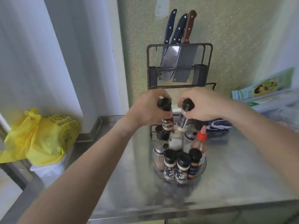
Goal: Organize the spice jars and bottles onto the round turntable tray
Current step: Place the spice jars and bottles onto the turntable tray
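Stainless steel surface (234,167) carries the clear round turntable tray (203,167), which stands nearest the viewer and is already well stocked. Along its front edge stand three black-capped spice jars (182,165), upright and touching one another. Behind them stand a glass shaker with a metal lid (159,155), a tall frosted bottle (176,139) and a red-capped squeeze bottle (201,141) at the right.

Above the back of the tray, the left hand (148,109) has its fingers curled round the cap of a brown-labelled spice jar (167,122). The right hand (200,105) likewise grips a dark-labelled spice jar (183,118) near its cap. Both jars hang in the air, tilted slightly toward each other (neither appears to touch the tray yet).

Judgement: the step in hand is setting these two down. Free room looks scarce at the back, so each jar should be righted, lowered one at a time into a visible gap, and released only once its base sits flat; crowding the tall bottle risks toppling it.

Beyond stands a dark metal knife rack (178,75) against the wall.
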